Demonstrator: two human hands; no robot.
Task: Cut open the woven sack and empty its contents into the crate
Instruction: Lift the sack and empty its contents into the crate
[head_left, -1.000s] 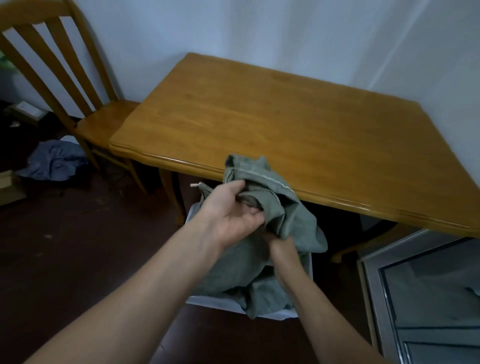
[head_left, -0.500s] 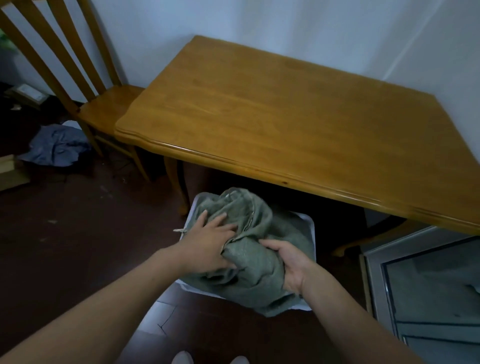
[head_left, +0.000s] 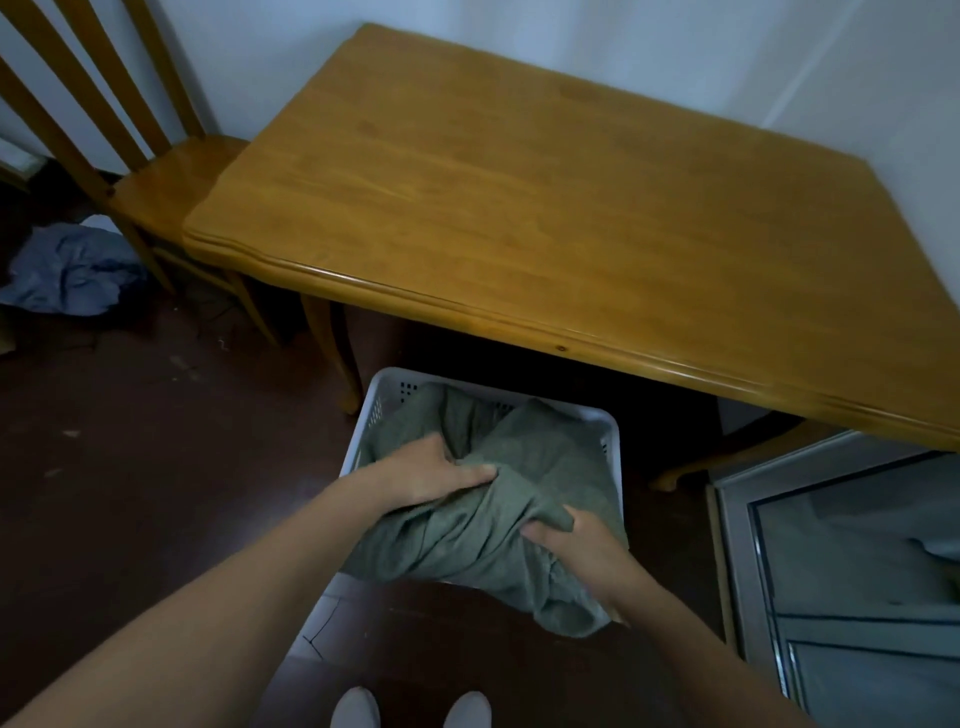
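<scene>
A grey-green woven sack (head_left: 519, 467) lies crumpled in a white perforated crate (head_left: 387, 395) on the floor, under the table's front edge. Part of the sack hangs over the crate's near rim. My left hand (head_left: 431, 470) grips a bunch of the sack near its middle. My right hand (head_left: 576, 543) grips the sack at its near right side. The sack covers the inside of the crate, so whatever the crate or the sack holds is hidden.
A wooden table (head_left: 545, 197) stands over the crate, with a wooden chair (head_left: 156, 176) at its left. A blue-grey cloth (head_left: 67, 270) lies on the dark floor at left. A glass-fronted metal frame (head_left: 841, 571) stands at right. My two shoes (head_left: 410, 709) show at the bottom.
The sack came down from table height into the crate with both hands on it. My hands now bunch it lower, and the view has tipped further down.
</scene>
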